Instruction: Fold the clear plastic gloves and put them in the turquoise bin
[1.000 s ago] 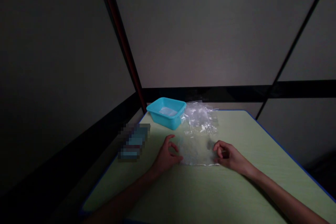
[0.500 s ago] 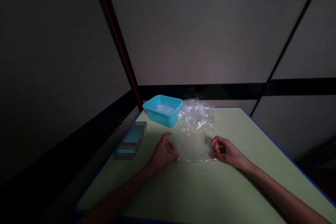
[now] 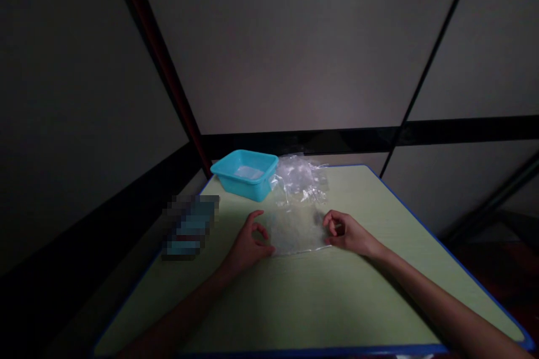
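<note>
A clear plastic bag [image 3: 297, 230] lies flat on the pale green table between my two hands. My left hand [image 3: 248, 241] is at the bag's left edge, thumb tip at the near left corner, fingers curved and apart. At the right edge is my right hand [image 3: 347, 233], its thumb by the near right corner and its fingers curled; whether it pinches the film is too small to tell. Beyond the flat bag, a crumpled heap of clear plastic bags [image 3: 298, 175] touches the right side of a turquoise basket [image 3: 246, 185], which has something whitish on its bottom.
The table [image 3: 269, 308] has a blue edge. On its left side lies a pixelated, blurred flat object [image 3: 191, 227]. A wall [image 3: 286, 39] with a dark horizontal band stands behind the table, and another wall rises on the left.
The view has shifted to the right, so the table and everything on it appear further left. Both hands keep nearly the same pose beside the flat bag.
</note>
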`<state>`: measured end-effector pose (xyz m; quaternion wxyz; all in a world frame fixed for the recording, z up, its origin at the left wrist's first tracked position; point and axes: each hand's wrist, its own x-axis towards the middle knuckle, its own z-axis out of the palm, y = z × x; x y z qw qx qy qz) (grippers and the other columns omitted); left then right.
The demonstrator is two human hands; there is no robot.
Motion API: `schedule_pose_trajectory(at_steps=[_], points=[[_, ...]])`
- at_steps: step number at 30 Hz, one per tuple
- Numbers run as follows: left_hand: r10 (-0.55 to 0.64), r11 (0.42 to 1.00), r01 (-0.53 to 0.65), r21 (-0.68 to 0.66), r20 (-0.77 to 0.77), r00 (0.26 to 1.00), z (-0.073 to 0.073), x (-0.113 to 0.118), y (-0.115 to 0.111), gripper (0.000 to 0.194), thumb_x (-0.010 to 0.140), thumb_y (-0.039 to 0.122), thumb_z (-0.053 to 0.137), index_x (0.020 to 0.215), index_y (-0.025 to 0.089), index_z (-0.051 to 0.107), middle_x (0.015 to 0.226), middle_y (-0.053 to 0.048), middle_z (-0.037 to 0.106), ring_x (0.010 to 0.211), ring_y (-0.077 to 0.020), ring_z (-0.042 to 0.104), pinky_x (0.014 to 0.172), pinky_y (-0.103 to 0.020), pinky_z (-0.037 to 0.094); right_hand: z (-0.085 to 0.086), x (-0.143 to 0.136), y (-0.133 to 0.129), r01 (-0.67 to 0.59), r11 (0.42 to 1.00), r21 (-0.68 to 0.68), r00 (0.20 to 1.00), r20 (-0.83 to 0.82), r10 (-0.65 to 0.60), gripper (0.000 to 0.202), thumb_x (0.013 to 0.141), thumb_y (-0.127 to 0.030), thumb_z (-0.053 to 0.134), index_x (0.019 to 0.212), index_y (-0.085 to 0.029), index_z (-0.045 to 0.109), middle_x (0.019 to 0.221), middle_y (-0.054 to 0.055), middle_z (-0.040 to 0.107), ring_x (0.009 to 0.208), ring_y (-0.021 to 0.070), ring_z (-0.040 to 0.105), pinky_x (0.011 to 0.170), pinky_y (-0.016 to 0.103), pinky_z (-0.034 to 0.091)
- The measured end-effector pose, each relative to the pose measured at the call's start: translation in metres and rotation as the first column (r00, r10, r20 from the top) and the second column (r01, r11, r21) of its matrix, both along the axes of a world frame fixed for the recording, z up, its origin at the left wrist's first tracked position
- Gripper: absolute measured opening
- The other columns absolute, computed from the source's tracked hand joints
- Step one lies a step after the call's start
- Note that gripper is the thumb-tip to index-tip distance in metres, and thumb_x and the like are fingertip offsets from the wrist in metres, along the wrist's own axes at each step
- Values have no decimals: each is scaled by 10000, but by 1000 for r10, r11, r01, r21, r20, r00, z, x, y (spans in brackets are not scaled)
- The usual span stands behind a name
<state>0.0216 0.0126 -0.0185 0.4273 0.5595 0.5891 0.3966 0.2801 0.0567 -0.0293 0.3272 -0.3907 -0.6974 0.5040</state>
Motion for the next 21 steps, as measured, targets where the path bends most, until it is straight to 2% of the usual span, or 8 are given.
schedule_pose_trajectory(at_steps=[8,15,21], points=[[7,1000,-7,-15,27,1000,-2,1,1,807,482,9,630,1176,217,274,740,86,471,426,-38,498,359,-128,328,-10,2,3,-44,998,33,999,11,43,262,597,-110,603,795,-173,444,578,-95,355,482,51,360,461,177,329],[-12,1000,13,-5,37,999,-7,-1,2,811,482,7,643,1174,219,277,732,88,481,433,-48,520,361,-131,336,-11,4,2,-61,997,47,998,30,59,269,603,-97,610,805,-168,446,587,-93,354,493,51,352,458,171,311],[-13,1000,13,-1,16,1000,-3,-1,2,806,472,-14,632,1167,206,288,716,96,477,425,-41,507,384,-139,361,-9,2,1,-55,996,75,997,58,51,269,601,-77,588,813,-166,448,585,-93,357,490,53,346,451,171,290]])
